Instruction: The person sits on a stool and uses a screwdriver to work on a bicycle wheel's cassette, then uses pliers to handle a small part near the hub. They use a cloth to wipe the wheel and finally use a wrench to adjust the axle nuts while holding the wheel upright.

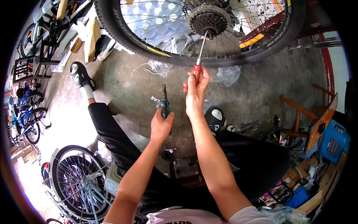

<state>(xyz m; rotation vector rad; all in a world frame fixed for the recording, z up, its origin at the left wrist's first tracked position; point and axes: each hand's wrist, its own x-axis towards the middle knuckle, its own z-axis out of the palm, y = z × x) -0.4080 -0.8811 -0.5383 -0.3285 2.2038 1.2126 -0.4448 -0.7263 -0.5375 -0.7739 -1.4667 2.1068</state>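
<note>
My right hand point(195, 89) grips a red-handled screwdriver point(197, 71), whose long metal shaft reaches up to the axle at the centre of a cassette point(207, 20) on a bicycle wheel. The black tyre point(171, 60) curves across the top of the view, around silver spokes. Lower and to the left, my left hand point(162, 119) is closed on a green-and-black-handled tool point(166, 106) with a narrow dark metal end pointing up, away from the wheel.
Bicycles point(31, 115) and wood pieces point(90, 41) line the left; another bicycle wheel point(74, 179) lies lower left. A wooden stool point(313, 127), blue case point(333, 138) and cardboard point(324, 179) are at right. Plastic bags point(227, 76) lie on the concrete floor point(130, 93) between my feet and the wheel.
</note>
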